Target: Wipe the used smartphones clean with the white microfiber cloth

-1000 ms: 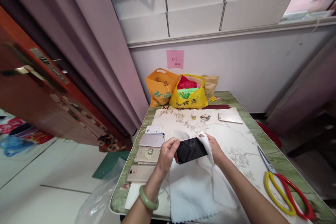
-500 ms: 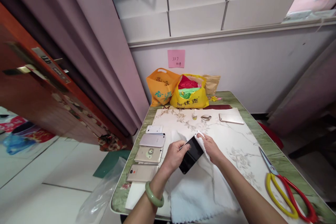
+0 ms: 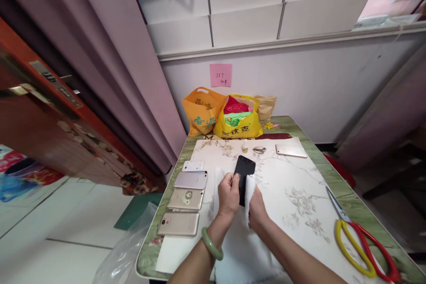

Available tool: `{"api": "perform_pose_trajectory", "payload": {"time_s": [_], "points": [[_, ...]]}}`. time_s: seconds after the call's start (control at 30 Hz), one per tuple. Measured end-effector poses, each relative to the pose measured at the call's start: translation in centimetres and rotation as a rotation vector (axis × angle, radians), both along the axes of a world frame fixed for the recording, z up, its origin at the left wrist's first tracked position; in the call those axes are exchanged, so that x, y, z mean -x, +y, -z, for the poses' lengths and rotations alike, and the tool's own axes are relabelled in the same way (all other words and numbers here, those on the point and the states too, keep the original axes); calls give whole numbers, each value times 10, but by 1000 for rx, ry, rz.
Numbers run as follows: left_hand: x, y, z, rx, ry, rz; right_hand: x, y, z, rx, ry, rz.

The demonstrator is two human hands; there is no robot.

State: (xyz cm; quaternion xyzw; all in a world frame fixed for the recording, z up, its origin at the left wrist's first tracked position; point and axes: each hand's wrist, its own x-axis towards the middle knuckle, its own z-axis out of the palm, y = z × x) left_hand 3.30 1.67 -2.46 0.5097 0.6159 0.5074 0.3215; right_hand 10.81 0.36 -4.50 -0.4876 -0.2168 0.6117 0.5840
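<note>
My left hand (image 3: 229,194) grips the lower end of a black phone (image 3: 244,171), which stands lengthwise pointing away from me, screen up. A green bangle (image 3: 212,244) circles that wrist. My right hand (image 3: 256,206) presses a fold of white cloth (image 3: 250,186) against the phone's right edge. The rest of the cloth hangs down to the table's front edge beneath both hands.
Several phones (image 3: 191,180) lie in a column on the left of the floral mat (image 3: 299,186). A gold phone (image 3: 291,151), a small bottle (image 3: 245,146) and a metal ring sit at the back. Yellow-and-red scissors (image 3: 357,236) lie at the right. Orange and yellow bags (image 3: 238,120) stand by the wall.
The black phone has turned from lying across to pointing away from me. Both hands came closer together, and the cloth moved from the phone's far end to its right side.
</note>
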Motion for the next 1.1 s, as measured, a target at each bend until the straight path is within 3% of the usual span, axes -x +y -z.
{"api": "perform_pose_trajectory", "payload": {"time_s": [0.07,0.17,0.37,0.47,0.7,0.8,1.0,1.1], "points": [[2,5,-4,-25,40,-57,9,-13,2,-75,-30,-26],[9,9,-10,-34,117,-78,11,-16,9,-67,-80,-92],[19,-10,-3,44,161,131,-18,33,15,11,-170,-85],[17,-16,1,75,130,140,-23,44,11,-8,-190,-44],[10,-2,-5,46,72,-39,1,2,10,-60,-280,-86],[12,1,-5,45,90,-28,3,-3,13,-39,-268,-134],[12,-14,2,88,94,145,-22,32,7,80,-230,-35],[10,-20,5,113,100,158,-29,42,5,77,-272,9]]}}
